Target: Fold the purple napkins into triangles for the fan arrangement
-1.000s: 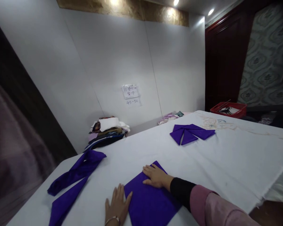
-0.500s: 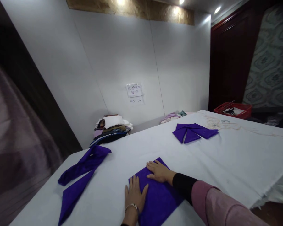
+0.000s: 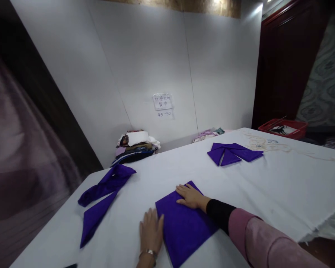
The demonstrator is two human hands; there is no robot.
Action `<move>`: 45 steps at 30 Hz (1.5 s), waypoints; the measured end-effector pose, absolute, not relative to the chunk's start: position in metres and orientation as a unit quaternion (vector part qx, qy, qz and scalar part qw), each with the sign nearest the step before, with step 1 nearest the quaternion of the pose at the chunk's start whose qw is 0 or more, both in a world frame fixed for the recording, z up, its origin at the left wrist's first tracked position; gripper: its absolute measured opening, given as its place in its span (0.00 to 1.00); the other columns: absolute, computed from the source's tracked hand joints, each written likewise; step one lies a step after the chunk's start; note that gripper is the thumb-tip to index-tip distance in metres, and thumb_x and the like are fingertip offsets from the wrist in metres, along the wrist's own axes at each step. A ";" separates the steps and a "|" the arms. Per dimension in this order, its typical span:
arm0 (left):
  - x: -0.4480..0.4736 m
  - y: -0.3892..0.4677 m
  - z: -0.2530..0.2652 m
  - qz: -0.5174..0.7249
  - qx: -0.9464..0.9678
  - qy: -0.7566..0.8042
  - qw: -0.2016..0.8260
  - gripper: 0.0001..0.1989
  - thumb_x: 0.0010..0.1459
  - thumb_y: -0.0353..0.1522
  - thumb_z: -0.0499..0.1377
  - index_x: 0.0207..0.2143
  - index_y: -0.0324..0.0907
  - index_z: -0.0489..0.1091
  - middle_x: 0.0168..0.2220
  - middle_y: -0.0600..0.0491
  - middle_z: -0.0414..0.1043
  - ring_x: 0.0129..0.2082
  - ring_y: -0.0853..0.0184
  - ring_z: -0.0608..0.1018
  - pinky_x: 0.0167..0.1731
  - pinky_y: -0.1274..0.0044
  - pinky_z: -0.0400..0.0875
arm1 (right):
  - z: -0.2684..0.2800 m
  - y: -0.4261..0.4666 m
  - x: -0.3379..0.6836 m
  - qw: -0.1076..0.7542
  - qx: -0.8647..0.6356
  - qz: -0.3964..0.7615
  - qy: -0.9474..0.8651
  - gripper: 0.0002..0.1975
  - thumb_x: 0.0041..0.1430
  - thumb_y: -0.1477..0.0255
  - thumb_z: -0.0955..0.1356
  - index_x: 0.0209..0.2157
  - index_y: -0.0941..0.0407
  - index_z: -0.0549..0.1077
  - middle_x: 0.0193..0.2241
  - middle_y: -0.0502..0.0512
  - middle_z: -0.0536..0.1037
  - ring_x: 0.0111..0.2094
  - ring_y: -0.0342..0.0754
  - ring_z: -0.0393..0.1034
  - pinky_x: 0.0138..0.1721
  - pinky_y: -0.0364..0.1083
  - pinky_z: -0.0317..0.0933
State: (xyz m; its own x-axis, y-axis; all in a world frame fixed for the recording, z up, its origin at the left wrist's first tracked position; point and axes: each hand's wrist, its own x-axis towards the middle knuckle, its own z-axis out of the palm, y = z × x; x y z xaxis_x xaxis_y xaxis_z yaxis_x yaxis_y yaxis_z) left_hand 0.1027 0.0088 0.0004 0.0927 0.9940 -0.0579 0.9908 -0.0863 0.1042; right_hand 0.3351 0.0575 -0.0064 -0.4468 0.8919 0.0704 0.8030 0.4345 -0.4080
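A purple cloth napkin [image 3: 184,227], folded into a flat square-like shape, lies in front of me on the white tablecloth [image 3: 145,186]. My right hand [image 3: 190,196] rests flat on its upper part, fingers stretched out and holding nothing. Beside its left edge is my left hand [image 3: 151,232], palm down with the fingers extended; the thumb reaches the napkin's border. To the left, a second purple napkin [image 3: 100,212] lies in a long, loosely folded form. Farther off on the right sits a purple napkin [image 3: 230,153] folded into pointed flaps.
A stack of folded cloths [image 3: 135,147] stands beyond the table's far edge, by the white wall. More fabric [image 3: 206,136] lies farther right. At the back right is a red basket [image 3: 296,128] with a dark item inside. A handwritten sign [image 3: 163,102] hangs on the wall.
My left hand has slid left off the napkin's surface to its edge. My right hand stays on the cloth. The whole view has shifted slightly.
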 end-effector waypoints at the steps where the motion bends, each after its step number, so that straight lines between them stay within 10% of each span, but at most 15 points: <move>1: 0.111 -0.001 0.002 0.029 0.766 0.640 0.053 0.28 0.64 0.39 0.41 0.62 0.37 0.53 0.65 0.47 0.45 0.65 0.58 0.48 0.62 0.62 0.43 | -0.006 0.057 0.335 0.138 -0.507 0.158 -0.836 0.36 0.62 0.51 0.53 0.63 0.59 0.52 0.64 0.63 0.51 0.64 0.53 0.40 0.62 0.55 0.33; 19: 0.116 -0.055 0.012 0.099 0.817 0.550 0.145 0.23 0.63 0.41 0.45 0.56 0.43 0.63 0.63 0.54 0.55 0.64 0.59 0.51 0.62 0.64 0.47 | -0.039 0.083 0.379 0.070 -0.614 0.050 -0.784 0.36 0.62 0.52 0.49 0.62 0.60 0.54 0.64 0.62 0.53 0.64 0.55 0.41 0.60 0.59 0.38; 45: 0.122 -0.062 0.006 0.059 0.863 0.475 0.163 0.34 0.62 0.48 0.42 0.64 0.36 0.46 0.67 0.46 0.41 0.66 0.59 0.42 0.63 0.60 0.41 | -0.037 0.137 0.296 0.066 -0.491 0.081 -0.865 0.37 0.60 0.47 0.50 0.64 0.53 0.52 0.64 0.58 0.50 0.64 0.56 0.40 0.61 0.62 0.35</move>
